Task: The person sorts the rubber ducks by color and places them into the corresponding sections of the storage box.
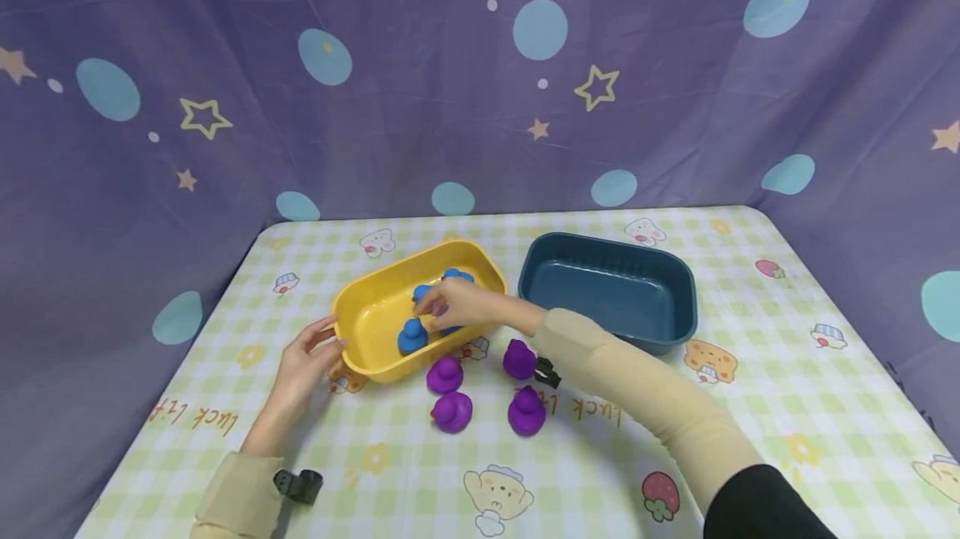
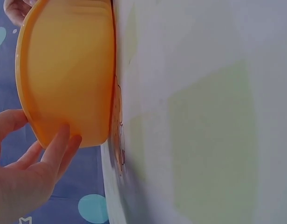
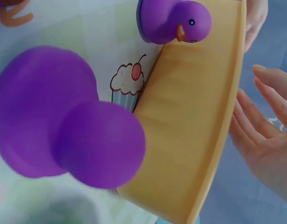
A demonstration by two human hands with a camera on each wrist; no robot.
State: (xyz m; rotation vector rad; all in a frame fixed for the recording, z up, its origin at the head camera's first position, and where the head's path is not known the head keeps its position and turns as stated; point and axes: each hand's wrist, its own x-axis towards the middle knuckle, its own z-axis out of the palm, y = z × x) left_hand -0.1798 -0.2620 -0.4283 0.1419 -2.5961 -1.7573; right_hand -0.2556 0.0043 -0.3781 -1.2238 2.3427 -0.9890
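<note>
A yellow basin [image 1: 367, 293] stands left of centre with several blue rubber ducks [image 1: 412, 337] in it. My left hand [image 1: 303, 360] holds its left end; in the left wrist view the fingers [image 2: 57, 147] lie against the outer wall and rim. Inside the basin, my right hand [image 1: 465, 306] hovers among the ducks, partly covering them. The right wrist view shows its fingers [image 3: 255, 119] loosely extended beyond the rim, with no duck visible between them. Purple rubber ducks [image 1: 452, 412] sit on the cloth in front of the basin, two of them [image 3: 190, 21] close to its wall.
A dark teal basin [image 1: 607, 281] stands to the right of the yellow one, beyond the right forearm. Two more purple ducks [image 1: 527, 411] lie near that forearm. A checked cloth [image 1: 405, 489] covers the table, and a purple curtain [image 1: 420, 139] hangs behind it.
</note>
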